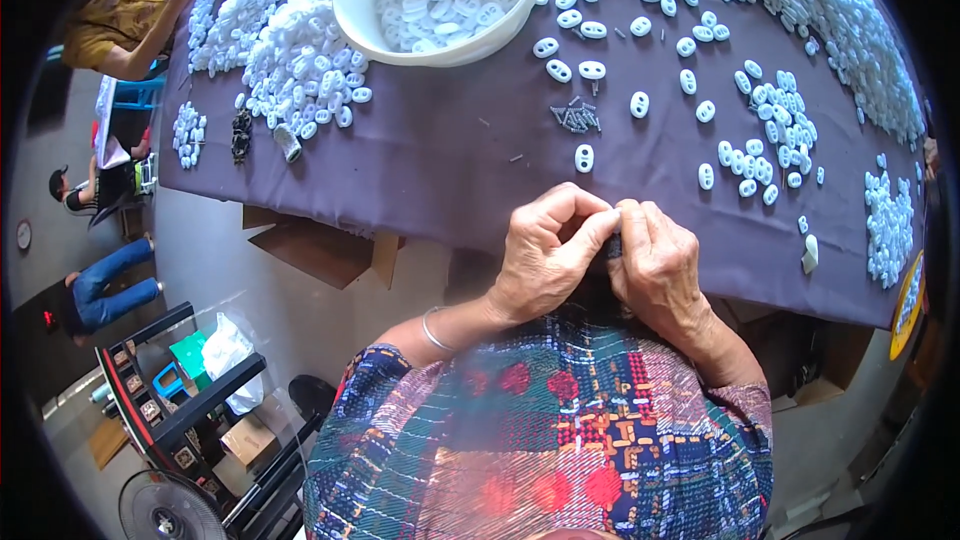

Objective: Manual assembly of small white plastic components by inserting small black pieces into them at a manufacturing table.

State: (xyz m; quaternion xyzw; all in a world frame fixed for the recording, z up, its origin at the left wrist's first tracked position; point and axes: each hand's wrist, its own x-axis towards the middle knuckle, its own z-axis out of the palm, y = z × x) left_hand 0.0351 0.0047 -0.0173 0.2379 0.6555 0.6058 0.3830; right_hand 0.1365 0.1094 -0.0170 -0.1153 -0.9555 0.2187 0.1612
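The head view showed a small dark thing (614, 243) at the table's near edge, mostly covered by the fingers, its kind impossible to tell. The right hand (657, 258) was curled closed about it; the left hand (550, 252) met it at the fingertips, thumb and forefinger pinched together, though what they gripped, if anything, could not be told. Just beyond lay a white oval piece (584, 158) with two dark holes, and past that a little pile of metal pins (577, 118) on the dark tablecloth (430, 140). More ovals lay scattered around, with a loose cluster (785, 125) to the right. Farther off, a white basin (345, 0) full of such pieces stood beside a large heap (300, 60) of them. At the far left sat a person in a yellow patterned top (120, 10).
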